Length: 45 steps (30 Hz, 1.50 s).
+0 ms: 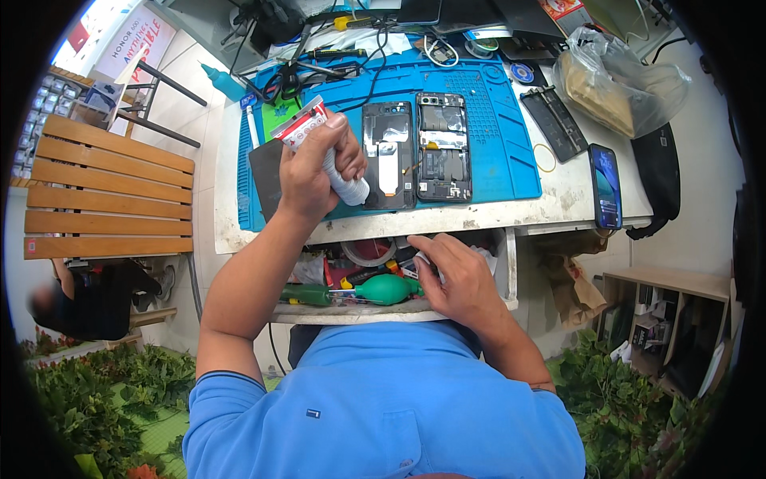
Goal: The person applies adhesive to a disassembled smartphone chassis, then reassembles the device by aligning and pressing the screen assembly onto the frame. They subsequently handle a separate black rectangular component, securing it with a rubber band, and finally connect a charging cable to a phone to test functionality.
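Observation:
My left hand is wrapped round a white squeeze tube with a red band, held tilted over the front of the blue repair mat. One flat end of the tube sticks out above the fist, and its white lower part shows below. Just right of it lie a dark phone back part and an opened phone with bare inner parts. Above the pulled-out drawer, my right hand has bent fingers round something small and whitish that I cannot make out. Beside it lies a green rubber blower bulb.
A roll of tape and a green screwdriver handle lie in the drawer. A lit phone sits at the table's right edge, near a dark phone frame and a plastic bag. Cables cross the mat's far left.

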Available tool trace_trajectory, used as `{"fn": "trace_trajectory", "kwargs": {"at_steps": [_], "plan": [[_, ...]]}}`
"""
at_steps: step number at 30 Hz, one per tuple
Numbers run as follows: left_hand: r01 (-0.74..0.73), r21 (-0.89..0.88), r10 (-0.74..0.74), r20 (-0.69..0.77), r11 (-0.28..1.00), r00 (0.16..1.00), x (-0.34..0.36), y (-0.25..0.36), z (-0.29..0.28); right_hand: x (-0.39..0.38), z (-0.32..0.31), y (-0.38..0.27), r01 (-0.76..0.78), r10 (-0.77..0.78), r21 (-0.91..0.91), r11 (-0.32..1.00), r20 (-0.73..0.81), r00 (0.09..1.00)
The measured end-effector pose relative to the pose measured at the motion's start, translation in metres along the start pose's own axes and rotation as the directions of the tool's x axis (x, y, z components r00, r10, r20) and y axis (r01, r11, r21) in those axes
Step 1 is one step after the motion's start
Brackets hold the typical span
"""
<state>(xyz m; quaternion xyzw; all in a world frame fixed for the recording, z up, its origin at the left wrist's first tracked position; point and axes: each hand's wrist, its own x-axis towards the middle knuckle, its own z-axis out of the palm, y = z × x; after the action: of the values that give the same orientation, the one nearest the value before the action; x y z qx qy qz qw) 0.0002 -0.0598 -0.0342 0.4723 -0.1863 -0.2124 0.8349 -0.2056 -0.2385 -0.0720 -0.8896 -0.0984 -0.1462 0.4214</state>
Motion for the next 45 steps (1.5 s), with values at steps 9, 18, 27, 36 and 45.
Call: {"fn": "trace_trajectory", "kwargs": {"at_steps": [9, 18, 27, 36, 45], "plan": [[0.027, -0.014, -0.027, 0.021, 1.000, 0.999, -0.004, 0.000, 0.006, 0.000, 0.000, 0.000, -0.001, 0.001, 0.004, 1.000, -0.008, 1.000], [0.018, -0.038, -0.015, 0.065, 0.999, 0.998, -0.002, -0.011, 0.015, 0.000, -0.002, -0.001, -0.010, 0.010, 0.015, 1.000, -0.006, 1.000], [0.048, 0.048, -0.050, 0.049, 0.998, 0.998, -0.001, -0.012, 0.030, 0.000, -0.003, -0.002, -0.008, 0.009, 0.024, 1.000, -0.032, 0.999], [0.043, -0.058, -0.039, 0.074, 0.997, 0.996, 0.001, -0.024, 0.039, -0.001, -0.003, -0.001, 0.003, -0.002, 0.029, 1.000, -0.047, 0.999], [0.036, -0.073, -0.032, 0.063, 0.997, 0.998, 0.005, -0.031, 0.043, -0.002, -0.004, -0.001, 0.006, -0.004, 0.028, 1.000, -0.047, 0.999]]}}
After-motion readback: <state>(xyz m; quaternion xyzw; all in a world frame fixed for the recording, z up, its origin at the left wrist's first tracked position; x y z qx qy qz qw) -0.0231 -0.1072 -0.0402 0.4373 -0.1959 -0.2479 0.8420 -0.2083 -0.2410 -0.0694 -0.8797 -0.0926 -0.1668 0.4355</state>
